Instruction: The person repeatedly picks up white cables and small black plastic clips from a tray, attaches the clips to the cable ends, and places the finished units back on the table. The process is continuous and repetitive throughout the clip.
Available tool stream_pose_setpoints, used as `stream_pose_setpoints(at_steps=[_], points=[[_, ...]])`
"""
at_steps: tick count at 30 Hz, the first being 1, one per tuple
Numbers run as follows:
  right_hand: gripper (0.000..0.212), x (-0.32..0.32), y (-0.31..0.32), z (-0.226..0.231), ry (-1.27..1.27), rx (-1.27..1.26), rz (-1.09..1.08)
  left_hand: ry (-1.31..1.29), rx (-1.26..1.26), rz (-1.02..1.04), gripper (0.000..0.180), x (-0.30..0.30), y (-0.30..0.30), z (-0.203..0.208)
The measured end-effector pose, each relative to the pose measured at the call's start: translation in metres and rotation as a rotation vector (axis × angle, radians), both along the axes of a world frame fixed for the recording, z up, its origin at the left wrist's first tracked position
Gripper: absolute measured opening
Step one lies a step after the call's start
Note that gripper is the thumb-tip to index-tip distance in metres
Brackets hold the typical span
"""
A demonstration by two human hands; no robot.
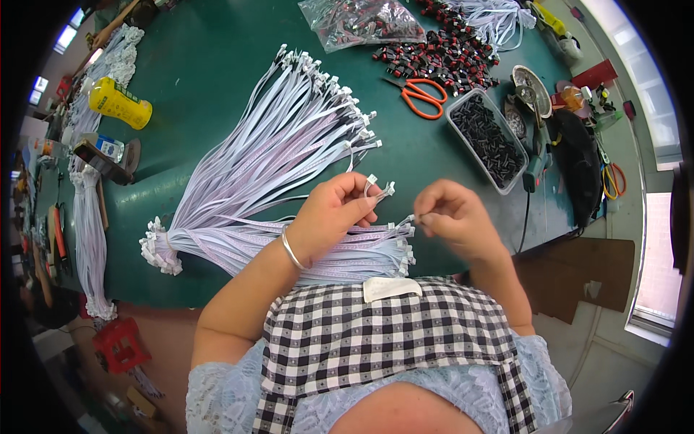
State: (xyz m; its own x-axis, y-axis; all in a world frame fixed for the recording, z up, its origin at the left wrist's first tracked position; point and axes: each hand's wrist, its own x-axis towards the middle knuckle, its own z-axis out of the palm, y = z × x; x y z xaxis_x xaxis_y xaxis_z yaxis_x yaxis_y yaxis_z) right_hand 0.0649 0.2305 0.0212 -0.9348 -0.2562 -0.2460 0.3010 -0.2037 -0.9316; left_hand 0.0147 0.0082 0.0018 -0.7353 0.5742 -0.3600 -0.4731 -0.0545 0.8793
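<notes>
My left hand [336, 210], with a bracelet at the wrist, pinches the ends of flat white cables; two white connectors [382, 186] stick out past its fingertips. Just to the right, my right hand [457, 220] is closed in a pinch, slightly blurred. Something small and dark may be between its fingertips, but I cannot make it out. A large bundle of white cables [253, 152] fans out on the green table, gathered at its left end. Part of the bundle [347, 253] lies under my left forearm, its connectors near my right hand.
Right of the hands stands a clear plastic box [502, 189] of small black tubes. Orange-handled scissors [423, 98], black-and-red parts [441, 61] and a plastic bag [354, 29] lie farther back. A green corded tool [536, 170] sits right. Left are a yellow bottle [119, 103] and another cable bundle [90, 239].
</notes>
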Motion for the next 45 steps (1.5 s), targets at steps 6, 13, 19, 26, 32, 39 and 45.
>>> stream_pose_setpoints(at_steps=[6,13,19,26,32,39,45], points=[[0.01,-0.002,-0.013,-0.013,-0.162,-0.181,-0.079,0.05,-0.032,-0.031,0.018,-0.001,0.001,-0.002],[0.015,-0.012,-0.03,-0.006,0.008,0.164,-0.069,0.034,-0.082,-0.087,0.015,-0.002,0.001,-0.006],[0.015,-0.027,-0.032,-0.013,-0.014,-0.046,-0.13,0.068,-0.014,-0.014,0.015,0.003,0.006,-0.007],[0.014,-0.011,-0.012,-0.016,-0.058,-0.035,-0.189,0.058,-0.106,-0.07,0.013,0.0,0.002,-0.002],[0.014,-0.008,-0.017,-0.016,0.049,0.124,-0.148,0.066,-0.085,-0.043,0.012,0.002,0.006,-0.003],[0.012,-0.009,-0.021,-0.014,0.096,0.213,-0.2,0.057,-0.044,-0.037,0.01,0.001,0.006,-0.005],[0.013,-0.008,-0.02,-0.014,0.103,0.215,-0.204,0.061,-0.046,-0.051,0.01,0.001,0.007,-0.005]])
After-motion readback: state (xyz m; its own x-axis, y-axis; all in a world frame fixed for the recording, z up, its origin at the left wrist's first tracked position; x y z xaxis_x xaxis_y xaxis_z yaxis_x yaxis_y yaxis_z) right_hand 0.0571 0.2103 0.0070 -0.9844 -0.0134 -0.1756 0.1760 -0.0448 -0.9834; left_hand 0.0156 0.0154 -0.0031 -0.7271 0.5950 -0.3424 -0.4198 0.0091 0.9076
